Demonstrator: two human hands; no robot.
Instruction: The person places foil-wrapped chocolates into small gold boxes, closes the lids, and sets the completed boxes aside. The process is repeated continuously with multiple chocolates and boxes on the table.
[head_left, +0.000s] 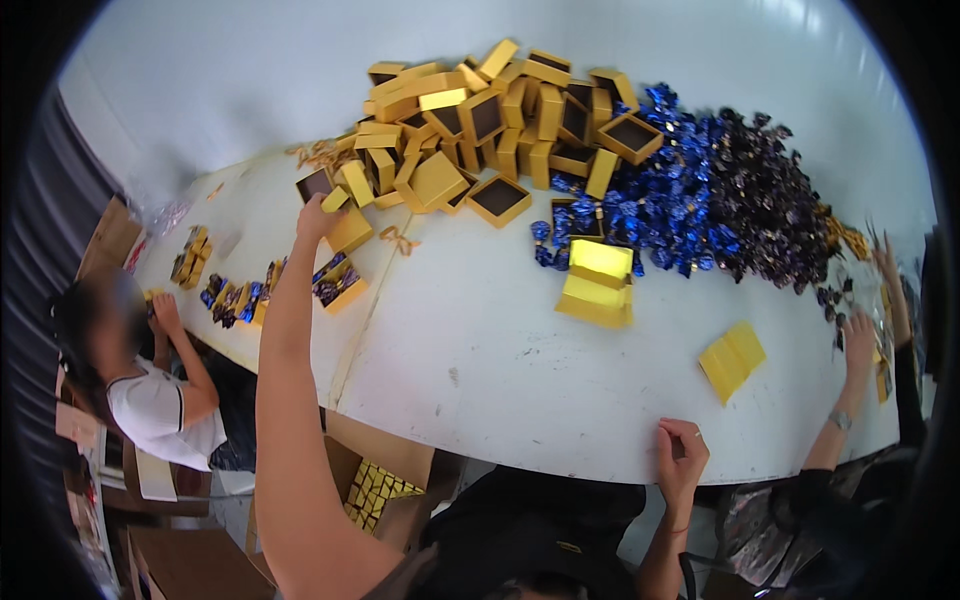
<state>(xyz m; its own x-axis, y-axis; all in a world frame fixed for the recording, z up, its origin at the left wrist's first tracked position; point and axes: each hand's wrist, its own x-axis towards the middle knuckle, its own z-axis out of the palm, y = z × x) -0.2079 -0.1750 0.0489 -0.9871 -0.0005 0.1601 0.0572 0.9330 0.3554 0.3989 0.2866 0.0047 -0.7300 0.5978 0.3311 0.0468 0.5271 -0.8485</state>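
My left arm reaches far across the table, and my left hand (316, 219) is closed on the edge of a small gold box (336, 199) at the left side of the box pile. Its fingertips are partly hidden. Just beside it lies another gold box (350, 232). My right hand (682, 452) rests loosely curled at the near table edge, with nothing visible in it. Ahead of it lies a folded yellow sheet (732, 361). A box lined with yellow paper (597, 283) stands unfolded near the middle, with a dark-lined box (577, 219) behind it.
Gold boxes (437, 181) heap at the back, beside piles of blue-wrapped (650, 205) and dark-wrapped candies (765, 200). Filled boxes (340, 283) stand at left. A person (165, 410) works at left; another person's hand (858, 340) is at right. A carton (400, 440) sits below the table.
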